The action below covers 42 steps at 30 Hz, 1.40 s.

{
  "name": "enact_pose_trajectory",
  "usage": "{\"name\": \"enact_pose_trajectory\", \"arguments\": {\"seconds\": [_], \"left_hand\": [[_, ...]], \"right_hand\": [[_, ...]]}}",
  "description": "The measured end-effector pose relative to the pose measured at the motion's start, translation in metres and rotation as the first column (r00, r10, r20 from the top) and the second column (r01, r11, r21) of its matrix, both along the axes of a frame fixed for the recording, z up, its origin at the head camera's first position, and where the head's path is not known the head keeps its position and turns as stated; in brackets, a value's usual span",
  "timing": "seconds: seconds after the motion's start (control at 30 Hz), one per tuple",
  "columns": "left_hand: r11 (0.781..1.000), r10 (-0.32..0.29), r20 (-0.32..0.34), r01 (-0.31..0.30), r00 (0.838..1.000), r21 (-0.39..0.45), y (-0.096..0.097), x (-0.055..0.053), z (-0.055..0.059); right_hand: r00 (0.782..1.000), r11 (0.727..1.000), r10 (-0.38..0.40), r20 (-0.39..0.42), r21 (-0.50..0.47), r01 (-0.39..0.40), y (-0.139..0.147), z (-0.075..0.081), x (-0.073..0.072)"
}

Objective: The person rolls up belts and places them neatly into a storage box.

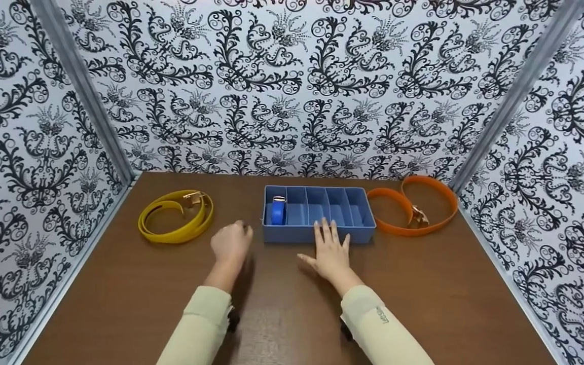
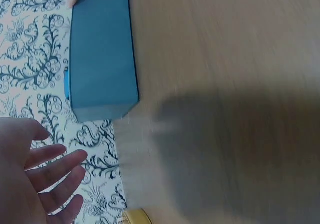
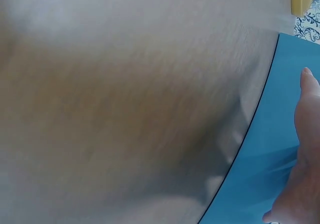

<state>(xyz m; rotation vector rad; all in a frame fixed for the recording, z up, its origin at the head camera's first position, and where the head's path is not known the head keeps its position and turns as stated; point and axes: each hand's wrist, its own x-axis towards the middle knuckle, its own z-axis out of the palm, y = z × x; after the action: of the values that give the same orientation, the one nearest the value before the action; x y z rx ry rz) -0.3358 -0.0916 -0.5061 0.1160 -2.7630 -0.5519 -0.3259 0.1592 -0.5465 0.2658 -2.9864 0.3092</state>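
Observation:
A blue organizer box (image 1: 289, 234) with several compartments stands toward the back of the table. A rolled blue belt (image 1: 278, 213) with a gold-coloured buckle is in its leftmost compartment. My right hand (image 1: 331, 256) has its fingers spread straight, with the fingertips at the box's front rim. Left of the box and apart from it is my left hand (image 1: 231, 242); the left wrist view shows its fingers (image 2: 60, 171) loosely bent around nothing. Beyond that hand, a yellow belt (image 1: 170, 237) lies loosely coiled. An orange belt (image 1: 413, 231) lies in loops right of the box.
The brown table (image 1: 282, 324) ends at a patterned back wall (image 1: 292, 126). Similar patterned panels rise on the left and right, joined to it by grey corner posts (image 1: 512, 96).

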Motion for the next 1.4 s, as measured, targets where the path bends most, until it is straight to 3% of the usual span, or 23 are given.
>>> {"name": "enact_pose_trajectory", "arguments": {"seconds": [0.1, 0.3, 0.43, 0.57, 0.7, 0.77, 0.87, 0.97, 1.07, 1.13, 1.4], "left_hand": [[1.0, 0.003, 0.019, -0.003, 1.0, 0.002, -0.011, 0.001, -0.002], [0.998, 0.004, -0.016, -0.005, 1.0, -0.055, -0.039, 0.002, -0.007], [0.994, -0.035, -0.013, 0.033, 0.999, -0.108, -0.058, -0.001, -0.007], [0.99, -0.091, -0.034, 0.087, 0.995, -0.109, -0.074, -0.005, -0.007], [0.985, -0.146, -0.05, 0.14, 0.988, -0.105, -0.095, -0.007, -0.013], [0.983, -0.151, -0.005, 0.149, 0.989, -0.105, -0.106, -0.007, -0.018], [0.989, -0.126, 0.116, 0.133, 0.985, -0.06, -0.123, -0.006, -0.025], [0.995, -0.104, 0.247, 0.103, 0.963, 0.017, -0.136, -0.005, -0.029], [0.993, -0.115, 0.329, 0.098, 0.937, 0.067, -0.145, -0.004, -0.032], [0.992, -0.126, 0.352, 0.106, 0.927, 0.073, -0.149, -0.004, -0.034], [0.982, -0.171, 0.346, 0.13, 0.922, 0.138, -0.155, -0.007, -0.033]], "right_hand": [[1.0, 1.0, -0.008, 0.001, 0.012, 0.008, 0.001, 0.001, -0.002], [1.0, 1.0, 0.005, 0.031, 0.025, -0.006, 0.003, 0.004, 0.001], [0.997, 1.0, 0.018, 0.074, 0.016, -0.02, 0.007, 0.014, 0.005], [0.995, 0.999, 0.041, 0.089, -0.016, -0.04, 0.013, 0.023, 0.01], [0.994, 0.998, 0.063, 0.093, -0.036, -0.06, 0.021, 0.024, 0.019], [0.992, 0.997, 0.071, 0.101, -0.051, -0.066, 0.026, 0.022, 0.024], [0.99, 0.994, 0.091, 0.105, -0.071, -0.084, 0.034, 0.019, 0.033], [0.987, 0.99, 0.123, 0.107, -0.086, -0.114, 0.039, 0.015, 0.041], [0.981, 0.984, 0.158, 0.111, -0.101, -0.147, 0.042, 0.011, 0.047], [0.977, 0.979, 0.182, 0.107, -0.116, -0.17, 0.042, 0.009, 0.051], [0.964, 0.961, 0.254, 0.082, -0.131, -0.242, 0.038, 0.003, 0.06]]}}
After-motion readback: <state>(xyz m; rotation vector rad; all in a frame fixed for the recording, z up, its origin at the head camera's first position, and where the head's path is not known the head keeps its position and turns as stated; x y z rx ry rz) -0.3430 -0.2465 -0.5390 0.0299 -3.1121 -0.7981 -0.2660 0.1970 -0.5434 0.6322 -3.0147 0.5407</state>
